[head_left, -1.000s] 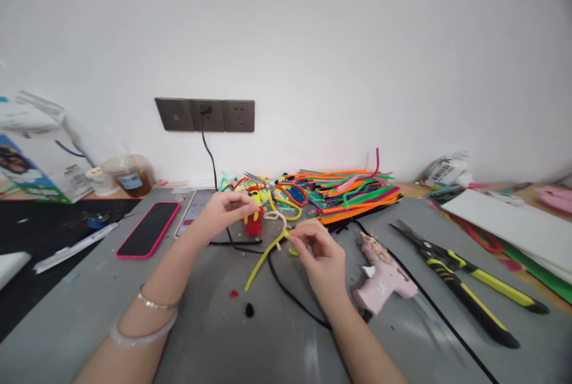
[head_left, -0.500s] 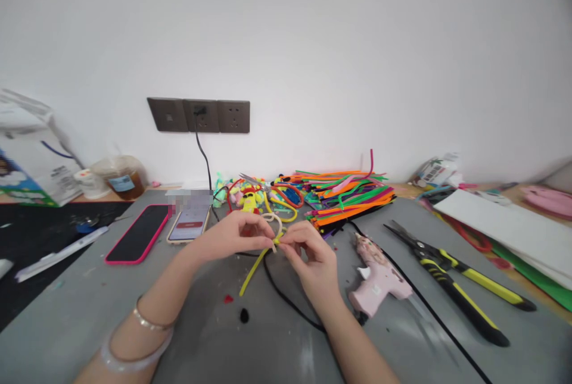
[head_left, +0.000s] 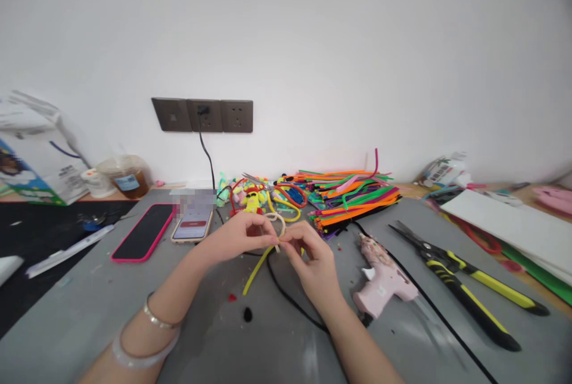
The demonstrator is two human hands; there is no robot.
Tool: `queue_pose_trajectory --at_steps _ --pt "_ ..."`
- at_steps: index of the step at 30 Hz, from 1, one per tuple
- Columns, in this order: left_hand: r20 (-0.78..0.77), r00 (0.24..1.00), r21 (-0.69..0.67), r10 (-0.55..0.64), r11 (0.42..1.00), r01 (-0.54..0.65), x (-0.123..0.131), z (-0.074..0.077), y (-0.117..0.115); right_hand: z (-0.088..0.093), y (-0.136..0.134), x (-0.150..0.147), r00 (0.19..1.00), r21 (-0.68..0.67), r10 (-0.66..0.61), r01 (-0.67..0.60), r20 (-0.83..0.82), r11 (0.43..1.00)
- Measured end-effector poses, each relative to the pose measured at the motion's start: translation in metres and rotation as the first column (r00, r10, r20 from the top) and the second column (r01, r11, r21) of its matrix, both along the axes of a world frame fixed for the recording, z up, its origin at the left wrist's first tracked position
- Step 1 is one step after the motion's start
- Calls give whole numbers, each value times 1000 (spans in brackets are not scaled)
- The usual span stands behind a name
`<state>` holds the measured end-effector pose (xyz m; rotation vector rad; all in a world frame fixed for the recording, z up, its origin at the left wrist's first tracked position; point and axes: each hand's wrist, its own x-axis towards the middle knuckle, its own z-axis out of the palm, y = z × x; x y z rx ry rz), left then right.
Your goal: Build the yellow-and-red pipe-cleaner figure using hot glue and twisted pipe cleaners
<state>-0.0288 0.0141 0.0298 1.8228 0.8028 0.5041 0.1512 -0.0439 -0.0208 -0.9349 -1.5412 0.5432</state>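
My left hand (head_left: 239,235) is closed in a pinch, its fingertips at the crossing of a yellow pipe cleaner (head_left: 257,272) and a cream pipe cleaner (head_left: 280,222) bent into a loop. Fingertip to fingertip with it, my right hand (head_left: 311,256) also pinches the yellow strand at the crossing. One yellow end slants down and left, and a bit of yellow shows by the right fingers. My fingers hide the crossing itself. Below lie a small red piece (head_left: 232,297) and a black oval piece (head_left: 247,314) on the grey mat (head_left: 201,336).
A pink glue gun (head_left: 379,286) and yellow-black shears (head_left: 447,262) lie right, with a black cord (head_left: 429,303) between them. Behind my hands are a pipe cleaner bundle (head_left: 353,199) and a yellow figure (head_left: 254,199). Two phones, a pink-edged one (head_left: 143,234) and a lit one (head_left: 193,223), lie left.
The yellow strand across the crossing has shifted, with some of it now behind my right fingers. Both hands stay together in a pinch. The whole view has slid slightly right.
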Motion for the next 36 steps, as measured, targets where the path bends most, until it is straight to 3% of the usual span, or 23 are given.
queue_pose_trajectory --at_steps 4,7,12,16,19,23,27,32,36 --pt "-9 1000 13 17 1000 -17 -3 2 2 -1 0 -1 999 -19 -5 4 -49 1000" --pt "32 997 11 69 998 -69 -6 5 4 -3 2 -1 984 -30 -46 41 -173 999" --pt "104 987 -7 121 993 -121 -15 12 7 -7 7 6 881 -65 -200 191 -429 979" --pt "63 994 61 88 994 -92 -19 13 7 -11 10 11 806 -136 -305 275 -508 952" --pt "86 993 32 82 996 -85 -15 10 6 -10 9 10 847 -106 -279 259 -452 960" --pt "70 997 9 39 999 -40 -6 4 2 -4 4 4 973 17 -114 120 -203 993" --pt "50 999 15 5 1000 -6 2 0 0 0 2 1 997 21 -40 42 -59 999" --pt "40 999 40 24 999 -25 4 2 -2 -2 2 0 998 25 -33 34 -53 999" --pt "-32 999 20 29 999 -29 3 3 -3 0 -2 5 975 -17 -194 194 -106 981"
